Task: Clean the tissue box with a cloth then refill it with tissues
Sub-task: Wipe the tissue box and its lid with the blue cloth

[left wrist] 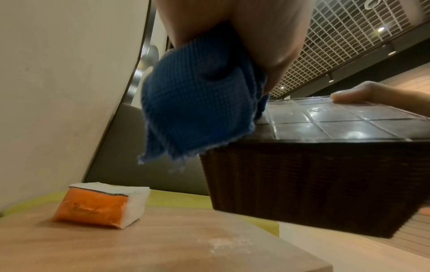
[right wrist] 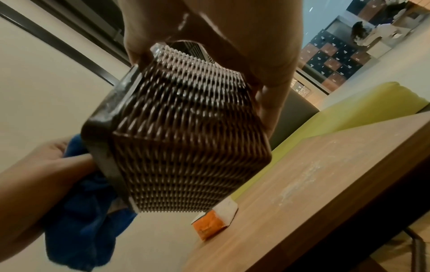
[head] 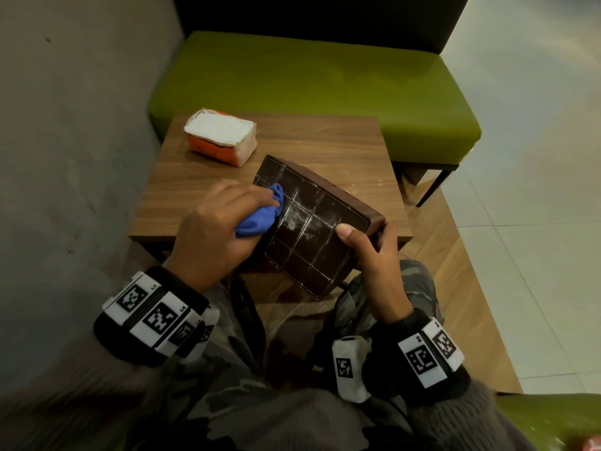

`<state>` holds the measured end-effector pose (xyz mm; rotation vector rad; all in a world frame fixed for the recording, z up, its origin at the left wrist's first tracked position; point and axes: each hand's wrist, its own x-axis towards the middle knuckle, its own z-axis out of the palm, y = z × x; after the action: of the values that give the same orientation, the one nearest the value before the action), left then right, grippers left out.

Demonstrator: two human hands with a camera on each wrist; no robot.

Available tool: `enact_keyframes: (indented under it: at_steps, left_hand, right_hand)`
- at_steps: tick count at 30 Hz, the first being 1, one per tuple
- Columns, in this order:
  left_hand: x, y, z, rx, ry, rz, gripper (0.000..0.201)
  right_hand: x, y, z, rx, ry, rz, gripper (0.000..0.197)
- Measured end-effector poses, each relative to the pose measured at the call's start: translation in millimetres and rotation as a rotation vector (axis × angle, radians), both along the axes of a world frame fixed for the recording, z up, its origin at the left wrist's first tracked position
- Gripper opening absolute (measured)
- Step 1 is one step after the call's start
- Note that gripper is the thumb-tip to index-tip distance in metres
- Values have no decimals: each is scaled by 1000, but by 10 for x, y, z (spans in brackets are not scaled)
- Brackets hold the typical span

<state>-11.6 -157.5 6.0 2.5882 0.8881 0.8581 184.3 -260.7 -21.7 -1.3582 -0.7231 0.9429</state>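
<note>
Dim warm light, blurred edges, wide-angle distortion

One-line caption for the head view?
Left hand wipes the box with a blue cloth; right hand steadies it.

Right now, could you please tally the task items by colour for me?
Blue: 1, the cloth
Dark brown: 1, the tissue box
Orange and white: 1, the tissue pack
Total: 3
</note>
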Motion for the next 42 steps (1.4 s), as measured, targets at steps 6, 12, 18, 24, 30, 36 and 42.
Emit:
enact_keyframes:
  at_steps: [6, 12, 18, 24, 30, 36, 42]
  left_hand:
    - [-41, -220, -174, -71, -7, -89, 33]
    - [102, -196, -14, 17, -14, -90, 31]
    - [19, -250, -153, -13, 77, -98, 33]
    - [92, -217, -19, 14, 22, -56, 34]
    - [84, -280, -83, -4, -31, -59, 32]
    - [172, -236, -32, 9, -73, 1, 32]
    - [262, -317, -64, -84, -166, 19, 27]
  right_hand:
    - [95, 17, 38, 3, 33, -78, 66]
    - [-11, 9, 6, -39, 8, -32, 67]
    - [49, 6, 35, -24, 34, -100, 69]
    - [-42, 5, 16, -13, -19, -42, 67]
    - [22, 13, 75, -1, -21, -64, 63]
    - [-53, 7, -5, -4, -18, -43, 69]
    - [-42, 25, -20, -12, -37, -88, 64]
